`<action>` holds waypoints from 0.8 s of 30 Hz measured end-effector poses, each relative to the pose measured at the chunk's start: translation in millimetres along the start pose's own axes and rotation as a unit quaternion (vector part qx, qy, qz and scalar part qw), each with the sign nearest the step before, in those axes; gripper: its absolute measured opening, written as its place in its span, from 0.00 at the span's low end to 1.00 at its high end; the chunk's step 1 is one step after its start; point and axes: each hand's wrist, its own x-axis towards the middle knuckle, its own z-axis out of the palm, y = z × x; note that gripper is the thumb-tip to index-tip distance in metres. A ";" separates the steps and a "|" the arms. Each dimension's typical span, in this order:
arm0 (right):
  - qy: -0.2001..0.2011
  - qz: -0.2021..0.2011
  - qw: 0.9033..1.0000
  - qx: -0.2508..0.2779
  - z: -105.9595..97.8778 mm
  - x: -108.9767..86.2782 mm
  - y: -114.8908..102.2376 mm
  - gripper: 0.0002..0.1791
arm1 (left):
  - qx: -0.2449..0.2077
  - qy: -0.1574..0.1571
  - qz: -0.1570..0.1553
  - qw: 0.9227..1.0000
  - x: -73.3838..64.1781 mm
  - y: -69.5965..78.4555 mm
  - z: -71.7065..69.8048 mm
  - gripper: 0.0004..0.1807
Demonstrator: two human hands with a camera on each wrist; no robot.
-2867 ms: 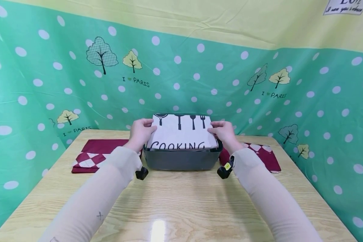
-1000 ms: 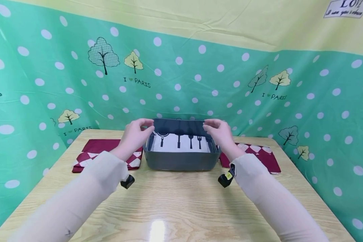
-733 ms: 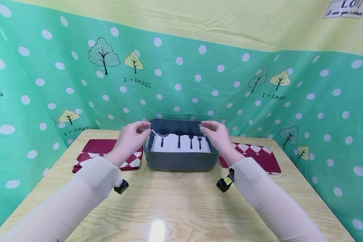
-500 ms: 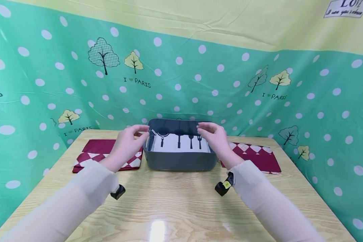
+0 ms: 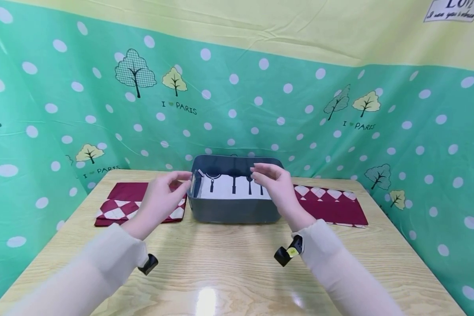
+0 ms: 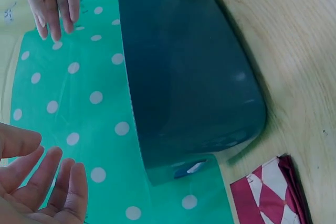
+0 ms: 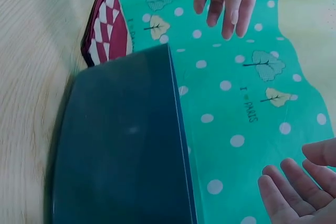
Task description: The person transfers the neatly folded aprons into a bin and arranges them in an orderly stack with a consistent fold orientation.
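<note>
A dark grey-blue rectangular bin [image 5: 235, 211] stands at the middle back of the table. Inside it lies a folded white cloth [image 5: 241, 188] printed with black kitchen utensils. My left hand [image 5: 162, 195], fingers loosely bent and holding nothing, hovers by the bin's left end. Over its right part is my right hand [image 5: 275, 184], equally loose, overlapping the bin in the head view. Both wrist views show the hands apart from the bin's outer wall [image 6: 194, 72], with nothing between fingers and thumb. The bin's wall hides the cloth in those views.
Left of the bin lies a folded maroon cloth [image 5: 131, 192] with a white diamond pattern. A similar maroon cloth [image 5: 333, 210] lies to the right. Behind the wooden table [image 5: 237, 263] hangs a green dotted curtain [image 5: 256, 101].
Both hands held the white cloth above the bin earlier; now it lies inside, released. Since then the hands have drawn back toward the body, the left also leftward.
</note>
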 end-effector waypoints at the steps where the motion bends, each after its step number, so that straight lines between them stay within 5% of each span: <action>1: -0.002 0.000 1.000 0.003 0.9 -1.3 0.5 0.19 | -0.002 0.000 0.000 1.000 -1.8 0.2 0.4 0.18; 24: -0.028 0.002 0.997 0.079 21.2 -21.8 15.2 0.17 | -0.019 0.013 -0.022 0.999 -27.7 -12.4 8.5 0.16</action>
